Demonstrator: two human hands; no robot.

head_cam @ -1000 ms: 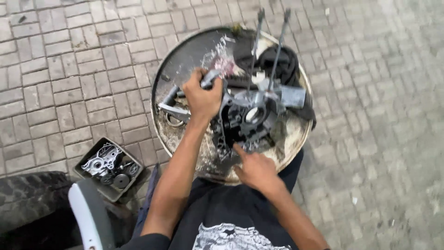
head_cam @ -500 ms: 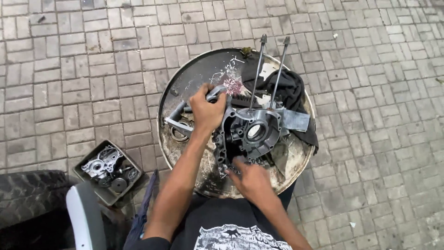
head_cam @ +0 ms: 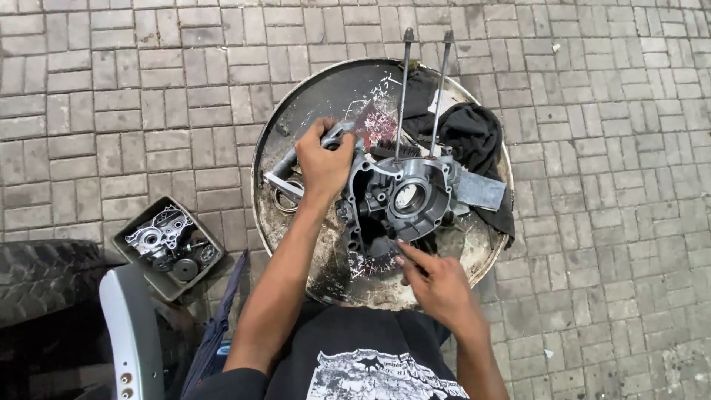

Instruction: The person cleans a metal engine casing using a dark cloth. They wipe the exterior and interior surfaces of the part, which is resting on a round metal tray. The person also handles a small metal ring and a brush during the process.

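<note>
A grey metal engine casing [head_cam: 404,198] with two long upright studs [head_cam: 402,89] lies on a round, dirty metal pan [head_cam: 296,111] set on the brick paving. My left hand [head_cam: 324,164] grips the casing's left edge, close to a metal part [head_cam: 285,181] beside it. My right hand [head_cam: 437,285] is at the casing's near rim, its fingertips touching the lower edge. A black cloth [head_cam: 474,137] lies in the pan behind the casing.
A small square tray [head_cam: 126,241] with engine parts and gears sits on the paving at the left. A black tyre [head_cam: 44,278] and a grey curved panel [head_cam: 133,333] are at the lower left. Brick paving [head_cam: 607,222] surrounds the pan.
The view has shifted so the pan sits more centrally. My left hand stays on the casing's left side. My right hand has moved slightly right along the near rim.
</note>
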